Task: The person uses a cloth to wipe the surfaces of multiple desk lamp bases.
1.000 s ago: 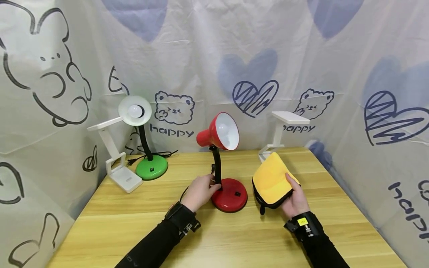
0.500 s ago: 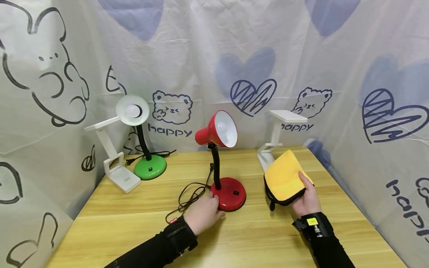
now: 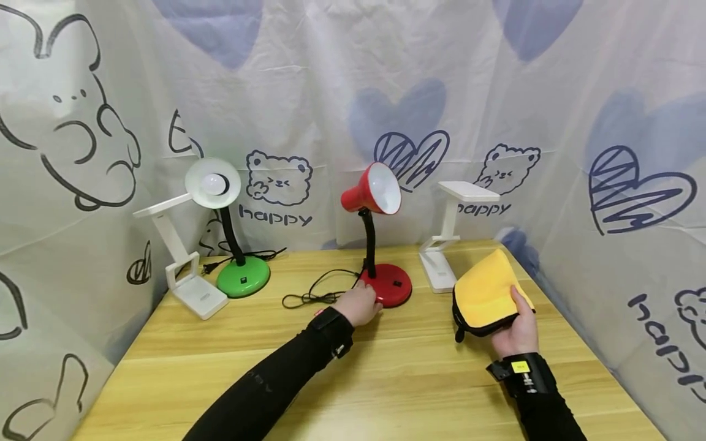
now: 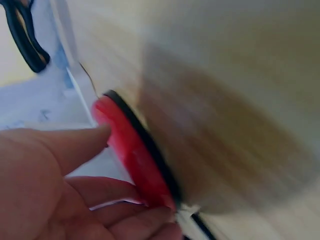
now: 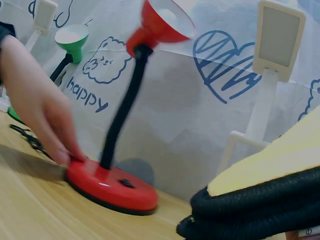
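The red desk lamp stands upright in the middle of the table, its round head tilted toward the right. At the near left edge of its base, my left hand holds the rim between thumb and fingers. In the left wrist view, the thumb and the fingers touch the red base. Clear of the lamp on the right, my right hand grips a folded yellow cleaning cloth with black edging, thumb on top. The right wrist view shows the cloth in front, with that hand mostly hidden.
A green desk lamp and a white folding lamp stand at the back left. Another white lamp is behind the cloth, right of the red one. The red lamp's black cord lies left of its base. A printed curtain surrounds the table.
My left hand has gone from the lamp's neck to its base rim, and the red lamp has slid back and slightly right. The right hand has moved right with the cloth.
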Available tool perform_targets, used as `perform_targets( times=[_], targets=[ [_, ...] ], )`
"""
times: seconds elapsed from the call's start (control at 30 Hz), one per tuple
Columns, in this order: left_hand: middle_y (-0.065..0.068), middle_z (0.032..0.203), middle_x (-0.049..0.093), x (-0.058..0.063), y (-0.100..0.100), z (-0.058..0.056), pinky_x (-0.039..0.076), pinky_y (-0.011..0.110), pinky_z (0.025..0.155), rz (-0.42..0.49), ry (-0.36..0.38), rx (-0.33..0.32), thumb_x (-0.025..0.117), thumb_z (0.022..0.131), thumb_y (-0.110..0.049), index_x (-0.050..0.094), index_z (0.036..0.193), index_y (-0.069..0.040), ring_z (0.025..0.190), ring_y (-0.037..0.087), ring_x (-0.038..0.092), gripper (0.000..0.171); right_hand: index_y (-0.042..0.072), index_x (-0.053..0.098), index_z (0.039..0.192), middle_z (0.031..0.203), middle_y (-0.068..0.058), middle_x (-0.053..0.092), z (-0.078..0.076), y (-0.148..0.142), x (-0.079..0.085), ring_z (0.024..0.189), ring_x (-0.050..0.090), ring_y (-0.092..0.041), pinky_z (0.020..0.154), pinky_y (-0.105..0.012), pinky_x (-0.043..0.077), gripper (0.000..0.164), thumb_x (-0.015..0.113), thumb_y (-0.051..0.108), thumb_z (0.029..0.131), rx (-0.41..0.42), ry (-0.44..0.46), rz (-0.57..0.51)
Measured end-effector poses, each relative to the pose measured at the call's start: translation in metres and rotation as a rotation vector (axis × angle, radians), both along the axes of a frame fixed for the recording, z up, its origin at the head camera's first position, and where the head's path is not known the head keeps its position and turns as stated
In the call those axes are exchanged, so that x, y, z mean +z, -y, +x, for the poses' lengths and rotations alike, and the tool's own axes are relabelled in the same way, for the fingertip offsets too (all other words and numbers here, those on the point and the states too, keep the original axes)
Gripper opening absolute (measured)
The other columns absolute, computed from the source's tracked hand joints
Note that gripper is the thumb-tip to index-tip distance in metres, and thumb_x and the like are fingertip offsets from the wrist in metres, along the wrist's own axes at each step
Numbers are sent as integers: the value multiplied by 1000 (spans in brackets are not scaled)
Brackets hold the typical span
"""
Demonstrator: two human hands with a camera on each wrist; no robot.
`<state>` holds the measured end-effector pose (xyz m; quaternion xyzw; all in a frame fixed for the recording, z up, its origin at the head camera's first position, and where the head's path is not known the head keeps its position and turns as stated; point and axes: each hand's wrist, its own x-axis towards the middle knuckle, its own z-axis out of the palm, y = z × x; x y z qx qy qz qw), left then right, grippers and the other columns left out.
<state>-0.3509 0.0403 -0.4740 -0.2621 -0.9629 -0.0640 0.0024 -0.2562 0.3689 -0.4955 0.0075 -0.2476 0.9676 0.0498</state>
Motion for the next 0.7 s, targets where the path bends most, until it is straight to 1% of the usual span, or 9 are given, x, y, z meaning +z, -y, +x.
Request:
perform_targets(
  times=[0.07, 0.17, 0.2, 0.27, 0.33, 0.47, 0.57, 0.6, 0.7],
  targets=[
    [28, 139, 55, -2, -7, -12, 60, 41, 88, -19, 14, 9, 58, 103, -35, 56, 136, 6, 109, 32, 70, 53, 27, 57, 137, 130, 7, 67, -1, 0, -2, 121, 62, -8, 103, -30, 46, 31, 46, 29, 108, -8, 4, -32],
    [29, 151, 44, -4, -16, -26, 57, 42, 97, -30, 46, 44, 54, 104, -35, 42, 149, 6, 123, 33, 64, 62, 27, 56, 138, 130, 8, 67, -2, 1, -3, 122, 61, -7, 106, -28, 43, 31, 48, 29, 107, -19, 12, -76],
    [29, 154, 41, -4, -18, -30, 55, 42, 100, -31, 53, 57, 53, 105, -34, 38, 151, 6, 127, 33, 61, 63, 27, 57, 137, 130, 9, 67, -2, 1, -3, 122, 61, -7, 106, -28, 42, 31, 49, 29, 107, -18, 20, -86],
    [28, 156, 38, -4, -22, -36, 53, 41, 105, -35, 56, 82, 52, 105, -33, 36, 153, 5, 134, 33, 56, 63, 27, 57, 137, 130, 9, 67, -3, 2, -4, 122, 61, -7, 107, -27, 41, 31, 49, 29, 107, -19, 30, -81],
    [28, 157, 37, -4, -24, -40, 50, 39, 108, -41, 50, 102, 51, 105, -31, 35, 153, 5, 139, 33, 51, 62, 28, 58, 136, 129, 9, 68, -3, 4, -5, 121, 62, -7, 107, -27, 42, 30, 49, 29, 107, -18, 40, -77],
    [28, 160, 34, -5, -27, -46, 41, 38, 118, -22, 42, 120, 51, 105, -30, 34, 153, 5, 149, 34, 39, 62, 27, 58, 135, 129, 8, 68, -6, 6, -6, 121, 62, -8, 105, -28, 44, 30, 49, 28, 107, -24, 32, -86],
    [28, 161, 30, -12, -24, -50, 35, 40, 122, 23, 59, 98, 53, 104, -30, 32, 154, 5, 152, 35, 33, 65, 26, 58, 137, 130, 8, 67, -7, 5, -7, 122, 62, -8, 105, -28, 44, 31, 49, 27, 107, -29, 22, -92],
    [28, 161, 31, -14, -21, -52, 37, 41, 121, 41, 65, 81, 54, 104, -31, 32, 155, 5, 151, 35, 34, 66, 26, 57, 137, 131, 8, 67, -7, 5, -7, 122, 62, -8, 105, -28, 44, 31, 49, 27, 107, -28, 22, -95],
    [28, 161, 32, -18, -7, -54, 35, 44, 121, 110, 100, -2, 56, 103, -31, 35, 154, 4, 151, 36, 35, 65, 26, 57, 138, 131, 8, 66, -7, 4, -8, 123, 61, -8, 107, -28, 43, 32, 50, 27, 107, -30, 20, -99]
  ],
)
